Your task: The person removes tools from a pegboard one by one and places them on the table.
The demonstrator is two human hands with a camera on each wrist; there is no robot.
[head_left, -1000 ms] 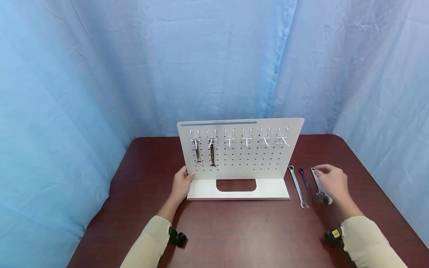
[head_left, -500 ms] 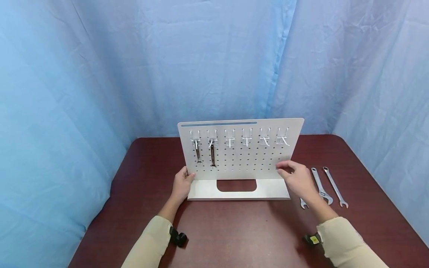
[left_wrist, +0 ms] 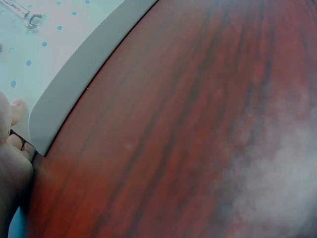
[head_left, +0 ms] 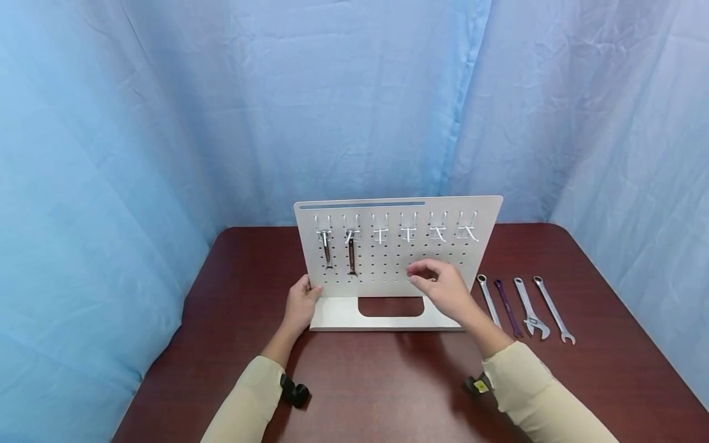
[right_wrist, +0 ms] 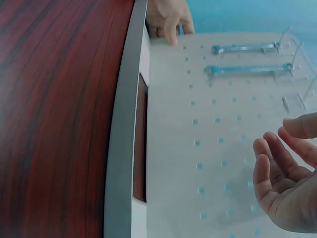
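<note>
My left hand [head_left: 300, 306] grips the left edge of the white pegboard [head_left: 388, 264], thumb on its front face. In front of the board's right half is my right hand [head_left: 443, 289], fingers loosely curved with nothing seen between them. Two wrenches hang from the leftmost hooks, a shorter wrench [head_left: 327, 251] and a longer wrench [head_left: 351, 255]. The right wrist view shows the right hand [right_wrist: 292, 183] near the perforated face. On the table right of the board lie a silver combination wrench [head_left: 488, 298], a purple wrench [head_left: 507, 307], an adjustable wrench [head_left: 530, 311] and another silver wrench [head_left: 554, 311].
Bare metal hooks, including one hook [head_left: 380, 235] in the middle and one hook [head_left: 467, 231] at the right, line the board's top. The brown table [head_left: 388, 381] has blue curtains [head_left: 343, 111] behind and at both sides.
My right hand has moved left from above the loose wrenches to the front of the pegboard, uncovering those wrenches. The left hand stays on the board's edge.
</note>
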